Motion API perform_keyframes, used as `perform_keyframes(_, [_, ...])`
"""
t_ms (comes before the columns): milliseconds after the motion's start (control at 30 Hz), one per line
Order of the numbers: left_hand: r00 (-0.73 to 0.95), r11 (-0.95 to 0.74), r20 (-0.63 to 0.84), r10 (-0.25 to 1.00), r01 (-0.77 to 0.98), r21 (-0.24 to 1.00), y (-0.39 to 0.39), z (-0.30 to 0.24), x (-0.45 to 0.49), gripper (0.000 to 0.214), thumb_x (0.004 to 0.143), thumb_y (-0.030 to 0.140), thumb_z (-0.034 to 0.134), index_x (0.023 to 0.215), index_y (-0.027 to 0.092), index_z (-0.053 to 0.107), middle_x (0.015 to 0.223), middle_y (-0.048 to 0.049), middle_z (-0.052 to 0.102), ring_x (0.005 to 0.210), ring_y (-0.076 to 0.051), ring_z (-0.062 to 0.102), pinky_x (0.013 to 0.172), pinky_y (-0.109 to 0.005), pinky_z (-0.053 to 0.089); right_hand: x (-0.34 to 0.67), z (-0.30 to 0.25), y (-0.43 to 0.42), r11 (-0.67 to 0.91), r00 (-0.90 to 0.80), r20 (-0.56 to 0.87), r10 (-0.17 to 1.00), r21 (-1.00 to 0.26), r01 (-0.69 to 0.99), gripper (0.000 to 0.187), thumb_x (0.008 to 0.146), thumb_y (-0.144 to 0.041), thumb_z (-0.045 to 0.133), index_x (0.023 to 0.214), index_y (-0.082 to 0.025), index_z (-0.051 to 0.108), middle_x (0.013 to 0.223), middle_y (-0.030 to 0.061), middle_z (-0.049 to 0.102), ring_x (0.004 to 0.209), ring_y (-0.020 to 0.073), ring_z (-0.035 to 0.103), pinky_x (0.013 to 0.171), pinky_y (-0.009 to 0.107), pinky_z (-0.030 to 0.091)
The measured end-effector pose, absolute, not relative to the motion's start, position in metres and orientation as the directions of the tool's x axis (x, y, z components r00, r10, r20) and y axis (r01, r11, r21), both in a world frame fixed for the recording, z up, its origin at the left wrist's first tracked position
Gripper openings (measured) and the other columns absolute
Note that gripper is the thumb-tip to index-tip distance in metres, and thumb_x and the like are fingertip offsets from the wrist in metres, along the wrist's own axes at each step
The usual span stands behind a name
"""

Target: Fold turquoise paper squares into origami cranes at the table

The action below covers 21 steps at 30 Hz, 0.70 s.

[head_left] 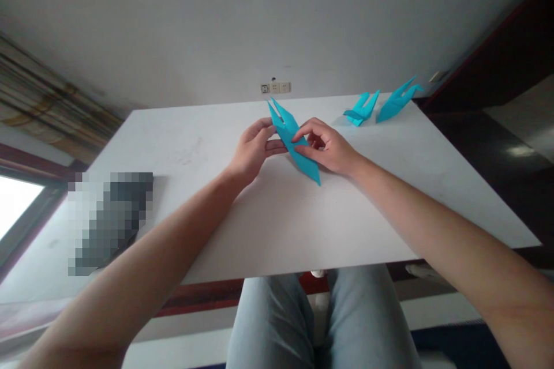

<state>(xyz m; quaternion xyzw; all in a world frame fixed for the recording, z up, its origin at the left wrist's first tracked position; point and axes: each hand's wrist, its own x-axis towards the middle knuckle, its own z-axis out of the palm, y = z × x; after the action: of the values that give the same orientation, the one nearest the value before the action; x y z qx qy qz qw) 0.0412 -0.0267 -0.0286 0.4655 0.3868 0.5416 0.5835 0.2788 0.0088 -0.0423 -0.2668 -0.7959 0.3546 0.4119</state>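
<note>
Between my hands, just above the white table, is a folded sheet of blue origami paper [302, 160], long and diamond-shaped. Two narrow points stick up at its far end, and one point aims down toward me. My left hand [257, 147] grips its left edge, with the fingers partly behind the paper. From the other side, my right hand [328, 145] pinches the middle of the paper between thumb and forefinger. The remaining right fingers are curled.
Two finished blue paper cranes, a smaller one [362, 109] and a larger one [397, 102], stand at the table's far right. A pixelated dark object [115, 222] lies on the left. The white table [277, 236] meets a wall with sockets [275, 88].
</note>
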Motion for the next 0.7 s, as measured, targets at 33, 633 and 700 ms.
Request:
perform_keyframes(33, [0.123, -0.013, 0.049, 0.991, -0.278, 0.961, -0.028, -0.027, 0.042, 0.030, 0.102, 0.044, 0.081, 0.120, 0.021, 0.074, 0.115, -0.0055, 0.090, 0.095, -0.023, 0.091, 0.103, -0.047, 0.078, 0.279, -0.043, 0.010, 0.589, -0.509, 0.458, 0.728, -0.799, 0.123, 0.044, 0.103, -0.069, 0.091, 0.115, -0.028, 0.083, 0.109, 0.0018, 0.069, 0.079, 0.0148, 0.057, 0.068, 0.030, 0.050])
perform_keyframes(633, [0.199, -0.210, 0.219, 0.955, -0.063, 0.976, -0.025, -0.047, 0.040, 0.053, 0.088, 0.052, 0.107, 0.117, 0.023, 0.073, 0.110, -0.0053, 0.088, 0.089, -0.019, 0.085, 0.080, -0.028, 0.069, 0.279, -0.037, 0.003, 0.458, -0.507, 0.334, 0.795, -0.878, 0.141, 0.071, 0.076, -0.075, 0.110, 0.111, -0.026, 0.072, 0.080, -0.0078, 0.059, 0.066, 0.0130, 0.052, 0.057, 0.028, 0.041])
perform_keyframes(700, [0.194, -0.231, 0.238, 0.952, -0.060, 0.971, -0.024, -0.050, 0.041, 0.056, 0.089, 0.056, 0.107, 0.117, 0.023, 0.072, 0.104, -0.0038, 0.087, 0.085, -0.018, 0.083, 0.077, -0.028, 0.068, 0.279, -0.037, 0.004, 0.471, -0.494, 0.344, 0.799, -0.868, 0.158, 0.064, 0.085, -0.076, 0.104, 0.109, -0.026, 0.072, 0.080, -0.0064, 0.061, 0.067, 0.0139, 0.055, 0.059, 0.028, 0.042])
